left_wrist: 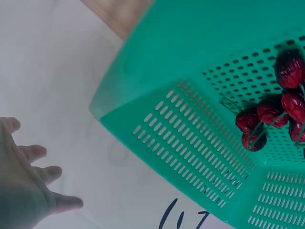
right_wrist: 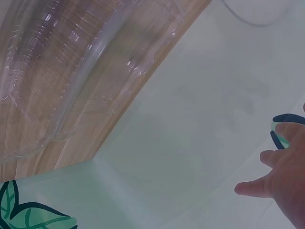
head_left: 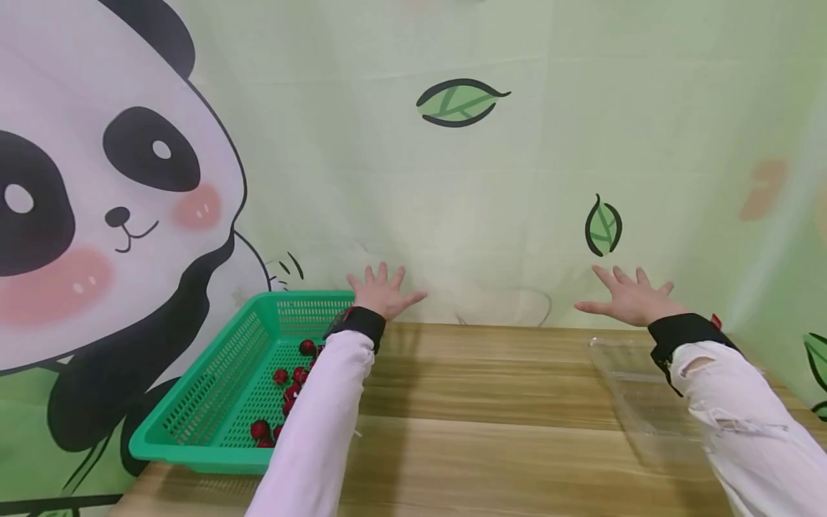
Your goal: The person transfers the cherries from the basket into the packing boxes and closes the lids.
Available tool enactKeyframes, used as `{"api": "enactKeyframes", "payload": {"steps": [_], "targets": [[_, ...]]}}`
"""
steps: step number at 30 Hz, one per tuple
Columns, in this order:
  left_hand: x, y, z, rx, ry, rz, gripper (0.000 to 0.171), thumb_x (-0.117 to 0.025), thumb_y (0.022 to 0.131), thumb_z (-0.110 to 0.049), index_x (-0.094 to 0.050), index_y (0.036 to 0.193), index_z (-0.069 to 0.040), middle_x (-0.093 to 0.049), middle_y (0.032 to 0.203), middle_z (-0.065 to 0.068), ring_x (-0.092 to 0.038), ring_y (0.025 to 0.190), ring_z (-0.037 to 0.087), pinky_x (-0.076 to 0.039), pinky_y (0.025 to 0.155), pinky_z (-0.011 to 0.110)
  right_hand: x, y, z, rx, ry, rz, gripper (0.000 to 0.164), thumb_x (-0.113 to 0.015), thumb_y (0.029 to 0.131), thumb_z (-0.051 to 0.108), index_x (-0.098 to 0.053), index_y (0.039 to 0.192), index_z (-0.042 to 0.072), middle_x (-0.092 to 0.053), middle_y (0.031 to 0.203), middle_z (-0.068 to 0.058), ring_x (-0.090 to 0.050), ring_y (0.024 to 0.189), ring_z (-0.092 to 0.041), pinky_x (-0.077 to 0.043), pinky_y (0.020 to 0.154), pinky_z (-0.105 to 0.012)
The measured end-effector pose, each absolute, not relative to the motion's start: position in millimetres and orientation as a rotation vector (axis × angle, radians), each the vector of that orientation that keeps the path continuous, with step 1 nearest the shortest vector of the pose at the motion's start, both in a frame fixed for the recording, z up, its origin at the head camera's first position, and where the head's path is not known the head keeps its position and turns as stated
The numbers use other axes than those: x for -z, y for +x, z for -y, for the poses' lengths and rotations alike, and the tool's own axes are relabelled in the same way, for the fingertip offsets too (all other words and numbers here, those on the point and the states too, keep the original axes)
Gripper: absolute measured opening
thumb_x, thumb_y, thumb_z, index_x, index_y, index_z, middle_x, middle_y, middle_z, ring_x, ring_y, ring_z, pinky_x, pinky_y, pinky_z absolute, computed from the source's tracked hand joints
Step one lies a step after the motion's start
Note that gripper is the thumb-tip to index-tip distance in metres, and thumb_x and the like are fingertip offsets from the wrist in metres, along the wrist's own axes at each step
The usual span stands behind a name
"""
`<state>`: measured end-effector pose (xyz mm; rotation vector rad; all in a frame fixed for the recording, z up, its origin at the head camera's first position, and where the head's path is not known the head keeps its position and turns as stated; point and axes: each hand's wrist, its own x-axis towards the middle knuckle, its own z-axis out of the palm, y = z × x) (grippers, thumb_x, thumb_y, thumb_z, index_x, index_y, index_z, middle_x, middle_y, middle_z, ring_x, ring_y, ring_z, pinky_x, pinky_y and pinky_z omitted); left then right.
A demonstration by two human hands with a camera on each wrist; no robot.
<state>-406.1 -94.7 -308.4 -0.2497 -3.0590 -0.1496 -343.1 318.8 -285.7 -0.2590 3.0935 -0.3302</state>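
My left hand [head_left: 381,293] is held up with its fingers spread, beside the far right corner of a green plastic basket [head_left: 200,454]. Dark red cherries [head_left: 292,392], some with green stems, lie in that basket; my left sleeve hides part of them. The left wrist view shows several cherries [left_wrist: 270,109] close together on the perforated floor. On the other side, my right hand [head_left: 629,298] is raised too, its fingers apart and nothing in them. Below it stands a clear plastic tray [head_left: 636,402], partly covered by my right forearm.
Both containers stand on a wooden table [head_left: 491,402], the basket at the left and the tray at the right. Behind the table hangs a pale green cloth [head_left: 504,215] printed with leaves and a large panda [head_left: 148,237].
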Motion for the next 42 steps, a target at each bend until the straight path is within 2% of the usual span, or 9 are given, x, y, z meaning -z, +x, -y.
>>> {"api": "enactKeyframes", "payload": {"steps": [3,12,21,24,27,29,33,38,42], "targets": [[309.4,-406.3,99.6,0.120,-0.253,3.057,0.083,-0.040,0.101,-0.069,-0.027,0.165,-0.018,-0.027,0.169,0.023,-0.023,0.155,0.049,-0.018,0.120,0.072,285.1,-341.7,-320.0,0.328,-0.270,-3.100,0.097,-0.053,0.100,0.061,-0.015,0.160,-0.005,-0.010,0.158,-0.048,-0.002,0.143,-0.076,-0.004,0.103,-0.092],[303.5,-388.2,126.2,0.066,-0.328,3.058,0.076,-0.045,0.106,-0.057,-0.034,0.161,-0.005,-0.043,0.157,0.027,-0.042,0.145,0.048,-0.043,0.110,0.064,292.5,-336.9,-327.2,0.179,-0.430,-3.164,0.090,-0.060,0.101,0.050,-0.024,0.155,-0.013,-0.035,0.148,-0.049,-0.041,0.132,-0.068,-0.043,0.098,-0.077],[303.5,-359.3,144.5,-0.017,-0.358,3.126,0.071,-0.039,0.110,-0.050,-0.033,0.159,0.002,-0.046,0.155,0.031,-0.050,0.139,0.048,-0.049,0.105,0.060,304.4,-311.9,-332.3,0.127,-0.540,-3.130,0.077,-0.068,0.099,0.041,-0.043,0.142,-0.018,-0.054,0.135,-0.044,-0.057,0.122,-0.059,-0.050,0.096,-0.066],[308.2,-352.2,147.1,-0.062,-0.415,3.109,0.064,-0.042,0.110,-0.049,-0.053,0.142,0.005,-0.062,0.137,0.028,-0.064,0.121,0.043,-0.055,0.095,0.055,309.3,-303.8,-330.6,0.085,-0.563,-3.131,0.067,-0.068,0.099,0.037,-0.053,0.132,-0.018,-0.062,0.126,-0.040,-0.063,0.115,-0.054,-0.052,0.094,-0.063],[314.2,-345.8,145.8,-0.125,-0.483,3.078,0.054,-0.047,0.108,-0.048,-0.065,0.117,0.003,-0.070,0.117,0.024,-0.070,0.107,0.038,-0.058,0.084,0.052,313.6,-295.2,-329.1,0.076,-0.569,-3.122,0.053,-0.069,0.098,0.034,-0.061,0.115,-0.016,-0.071,0.106,-0.029,-0.071,0.093,-0.040,-0.058,0.082,-0.053],[318.3,-342.3,144.1,-0.139,-0.510,3.073,0.051,-0.051,0.107,-0.046,-0.064,0.111,0.003,-0.071,0.111,0.023,-0.071,0.102,0.037,-0.058,0.081,0.051,315.8,-290.0,-327.4,0.124,-0.550,-3.094,0.044,-0.068,0.098,0.034,-0.063,0.100,-0.010,-0.069,0.087,-0.017,-0.065,0.075,-0.028,-0.055,0.067,-0.043],[323.7,-336.4,142.2,-0.075,-0.479,3.114,0.053,-0.057,0.106,-0.039,-0.056,0.127,0.009,-0.070,0.114,0.027,-0.071,0.104,0.041,-0.058,0.085,0.054,319.7,-282.9,-321.9,0.230,-0.473,-3.002,0.040,-0.066,0.100,0.037,-0.059,0.082,0.002,-0.048,0.066,0.001,-0.047,0.056,-0.013,-0.042,0.058,-0.031],[327.7,-331.2,143.4,0.086,-0.428,3.194,0.050,-0.053,0.108,-0.025,-0.047,0.135,0.017,-0.068,0.104,0.034,-0.070,0.101,0.049,-0.055,0.091,0.059,328.2,-274.6,-312.7,0.248,-0.409,-2.941,0.044,-0.067,0.099,0.037,-0.058,0.067,0.009,-0.038,0.050,0.008,-0.040,0.041,-0.007,-0.045,0.056,-0.027],[330.3,-330.4,143.8,0.219,-0.430,3.223,0.050,-0.048,0.108,-0.017,-0.040,0.138,0.022,-0.065,0.098,0.038,-0.069,0.099,0.053,-0.055,0.091,0.061,334.7,-270.5,-310.1,0.293,-0.383,-2.913,0.039,-0.066,0.101,0.028,-0.061,0.069,0.006,-0.035,0.049,0.008,-0.035,0.042,-0.007,-0.039,0.052,-0.024]]}}
